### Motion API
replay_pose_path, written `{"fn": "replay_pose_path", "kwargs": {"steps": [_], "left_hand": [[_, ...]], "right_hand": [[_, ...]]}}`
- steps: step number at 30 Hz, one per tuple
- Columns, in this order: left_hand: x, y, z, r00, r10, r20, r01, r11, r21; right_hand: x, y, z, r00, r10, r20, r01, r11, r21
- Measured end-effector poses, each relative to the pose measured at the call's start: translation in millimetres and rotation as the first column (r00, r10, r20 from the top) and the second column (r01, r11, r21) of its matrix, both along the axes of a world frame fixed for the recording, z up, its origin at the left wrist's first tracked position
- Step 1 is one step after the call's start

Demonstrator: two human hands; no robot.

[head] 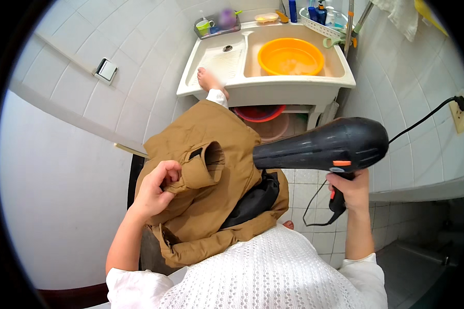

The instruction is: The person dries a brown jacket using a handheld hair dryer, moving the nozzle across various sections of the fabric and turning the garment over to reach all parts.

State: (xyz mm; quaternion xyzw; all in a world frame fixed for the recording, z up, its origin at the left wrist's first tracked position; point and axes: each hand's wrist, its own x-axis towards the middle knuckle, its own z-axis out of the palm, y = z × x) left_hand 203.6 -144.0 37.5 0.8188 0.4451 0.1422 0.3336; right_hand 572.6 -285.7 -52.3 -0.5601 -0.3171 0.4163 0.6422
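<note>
A tan jacket [216, 127] lies over my lap and raised leg, with part of its black lining [255, 201] showing. My left hand [160, 187] pinches the jacket's sleeve cuff [201, 170], whose opening faces right and has a black patch at its edge. In my right hand [350, 189] is the handle of a black hair dryer [321, 146]. Its nozzle points left at the jacket, close to the fabric and a little right of the cuff. A black cord runs from the back of the dryer to a wall socket [461, 112].
My bare foot [208, 79] rests on the washboard side of a white sink [294, 80]. An orange basin [290, 58] with water sits in its bowl. Toiletry baskets [324, 29] line the back. A red basin [259, 114] is underneath. Tiled walls flank both sides.
</note>
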Motion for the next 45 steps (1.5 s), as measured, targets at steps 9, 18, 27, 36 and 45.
{"fn": "replay_pose_path", "kwargs": {"steps": [9, 18, 27, 36, 45], "left_hand": [[16.8, -10.4, 1.0, 0.988, -0.15, -0.043, 0.155, 0.925, 0.347], [30.5, -21.7, 13.5, 0.93, -0.28, -0.236, 0.357, 0.84, 0.409], [15.0, -13.0, 26.4, 0.941, -0.309, -0.137, 0.338, 0.88, 0.333], [-11.9, -20.8, 0.3, 0.966, -0.126, -0.228, 0.183, 0.952, 0.247], [-60.8, -16.4, 4.5, 0.996, 0.044, -0.082, -0.018, 0.955, 0.295]], "right_hand": [[-21.0, 38.3, -6.9, 0.983, 0.148, -0.106, -0.152, 0.988, -0.036], [-25.7, 58.3, -12.1, 0.961, 0.159, -0.225, -0.168, 0.985, -0.023], [-27.3, 59.8, -13.1, 0.871, 0.437, -0.223, -0.466, 0.879, -0.097], [-32.4, 60.3, -22.4, 0.815, 0.476, -0.332, -0.53, 0.843, -0.092], [-37.6, 46.4, -24.2, 0.867, 0.439, -0.236, -0.474, 0.873, -0.12]]}}
